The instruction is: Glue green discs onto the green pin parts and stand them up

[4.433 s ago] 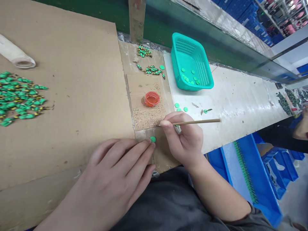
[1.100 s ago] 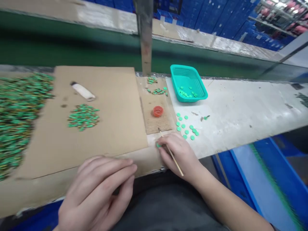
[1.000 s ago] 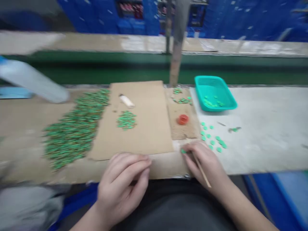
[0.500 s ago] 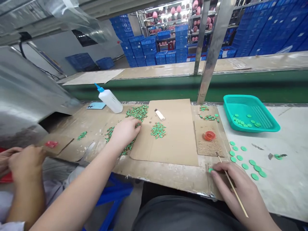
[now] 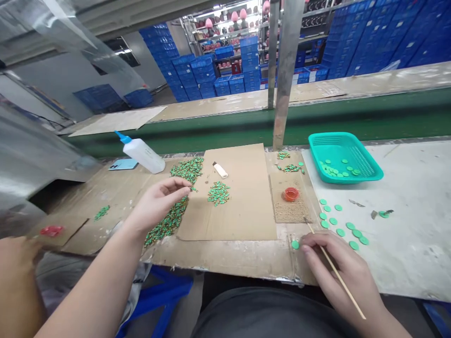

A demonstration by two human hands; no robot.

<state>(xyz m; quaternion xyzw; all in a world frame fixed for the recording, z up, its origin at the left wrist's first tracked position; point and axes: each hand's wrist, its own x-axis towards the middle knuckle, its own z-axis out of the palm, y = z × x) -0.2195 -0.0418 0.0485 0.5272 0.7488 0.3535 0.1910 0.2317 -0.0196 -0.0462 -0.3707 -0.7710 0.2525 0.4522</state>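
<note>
My left hand (image 5: 160, 202) is closed in a pinch over the edge of a pile of small green and copper-coloured pieces (image 5: 167, 223). A tiny green piece (image 5: 193, 189) shows at its fingertips. Resting at the table's front edge, my right hand (image 5: 341, 263) grips a thin wooden stick (image 5: 336, 272) with a dark tip. A single green disc (image 5: 295, 244) lies just left of its fingertips. Beyond the stick's tip, a small red-orange cup (image 5: 291, 194) sits on a cardboard piece (image 5: 292, 213). A smaller heap of green pieces (image 5: 219, 193) lies on the cardboard sheet (image 5: 243, 211) between my hands.
A teal basket (image 5: 345, 178) with green discs stands at the right, with loose discs (image 5: 357, 233) before it. A white bottle (image 5: 146, 156), a blue phone (image 5: 123, 164) and a white, dark-tipped object (image 5: 220, 170) lie farther back. A co-worker's arm (image 5: 16, 281) is at the left.
My left hand has lifted from the pile, and a green piece now shows at its fingertips. My right hand still holds the stick beside the disc. The view has shifted to the right.
</note>
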